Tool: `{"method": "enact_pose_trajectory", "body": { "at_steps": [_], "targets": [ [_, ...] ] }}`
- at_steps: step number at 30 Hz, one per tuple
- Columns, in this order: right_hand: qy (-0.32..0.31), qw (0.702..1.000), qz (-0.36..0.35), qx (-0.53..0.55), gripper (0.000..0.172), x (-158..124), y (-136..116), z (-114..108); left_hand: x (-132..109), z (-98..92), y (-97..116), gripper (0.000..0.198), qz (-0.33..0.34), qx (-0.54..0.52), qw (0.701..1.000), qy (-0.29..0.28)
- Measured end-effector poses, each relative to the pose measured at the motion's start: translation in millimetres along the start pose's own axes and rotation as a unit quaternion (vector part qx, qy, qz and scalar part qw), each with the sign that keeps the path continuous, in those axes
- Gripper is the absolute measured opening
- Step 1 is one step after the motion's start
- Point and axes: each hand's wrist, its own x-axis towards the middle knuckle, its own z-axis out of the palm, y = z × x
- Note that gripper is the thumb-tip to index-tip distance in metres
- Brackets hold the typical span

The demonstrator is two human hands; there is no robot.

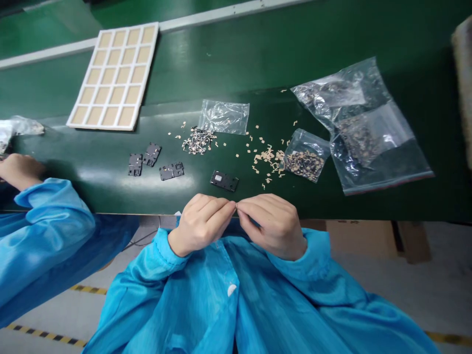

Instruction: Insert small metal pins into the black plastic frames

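My left hand (207, 221) and my right hand (272, 222) meet fingertip to fingertip at the table's front edge. Both are closed in a pinch around something tiny, too small to make out. Just beyond them lies a black rectangular plastic part (224, 181) with a pale square on it. Past my right hand, small gold-coloured metal pieces (271, 157) are scattered in a loose heap. A pile of small silvery metal pieces (198, 141) lies farther back, left of the middle. To the left are more black plastic parts (171, 170), three of them, lying flat.
A white tray with beige compartments (121, 76) lies at the back left. An empty clear bag (224, 117), a small bag of metal pieces (305, 157) and a larger zip bag (368, 132) rest on the green table (236, 64). A co-worker's hand (21, 171) is at far left.
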Motion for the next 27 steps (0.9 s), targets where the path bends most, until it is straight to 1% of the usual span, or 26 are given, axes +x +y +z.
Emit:
{"method": "enact_pose_trajectory", "body": {
  "at_steps": [3,6,8,10,13,14,15,16,17,18,20,22,24,25,27],
  "targets": [
    [0.004,1.0,0.0,-0.006,0.016,-1.9,1.9,-3.2,3.5,1.4,0.3,0.01,0.029,0.003,1.0,-0.004],
    [0.012,1.0,0.024,-0.001,0.017,-5.7,6.8,-8.6,12.9,2.9,-0.8,0.008,0.05,0.006,0.999,-0.012],
    [0.024,0.999,0.044,0.005,0.016,-10.1,11.6,-12.4,24.8,7.1,-5.0,0.007,0.055,0.012,0.998,-0.021],
    [0.032,0.998,0.06,0.006,0.015,-15.5,16.6,-15.2,41.4,17.6,-13.7,0.014,0.052,0.026,0.997,-0.043],
    [0.033,0.997,0.076,0.007,0.014,-23.7,22.7,-16.6,70.8,44.2,-33.5,0.032,0.029,0.06,0.992,-0.111],
    [0.032,0.996,0.081,0.007,0.013,-26.0,24.2,-16.4,79.8,53.5,-40.1,0.037,0.013,0.077,0.984,-0.16],
    [0.03,0.996,0.086,0.007,0.013,-28.0,25.4,-16.0,87.4,61.5,-45.7,0.036,-0.004,0.09,0.974,-0.208],
    [0.027,0.995,0.092,0.008,0.013,-29.6,26.5,-15.6,93.0,67.5,-49.5,0.03,-0.019,0.099,0.966,-0.237],
    [0.022,0.995,0.098,0.01,0.013,-31.0,27.5,-15.1,96.2,70.7,-51.1,0.026,-0.031,0.104,0.961,-0.253],
    [0.017,0.994,0.104,0.012,0.013,-32.0,28.4,-14.7,96.8,71.0,-50.4,0.026,-0.041,0.102,0.96,-0.257],
    [0.008,0.993,0.114,0.016,0.014,-33.0,30.0,-14.0,90.9,63.7,-43.5,0.032,-0.048,0.07,0.966,-0.243],
    [0.001,0.993,0.117,0.021,0.014,-32.3,31.7,-13.4,78.2,49.3,-33.1,0.03,-0.034,-0.014,0.973,-0.23],
    [-0.013,0.993,0.111,0.027,0.014,-29.8,33.2,-12.8,63.8,34.2,-23.5,0.029,-0.004,-0.108,0.966,-0.235],
    [-0.025,0.994,0.104,0.03,0.015,-28.0,33.9,-12.5,57.3,28.2,-19.5,0.028,0.008,-0.124,0.962,-0.241],
    [-0.049,0.995,0.086,0.031,0.019,-24.0,34.6,-11.7,46.6,20.4,-13.4,0.026,0.026,-0.106,0.96,-0.26]
  ]
}}
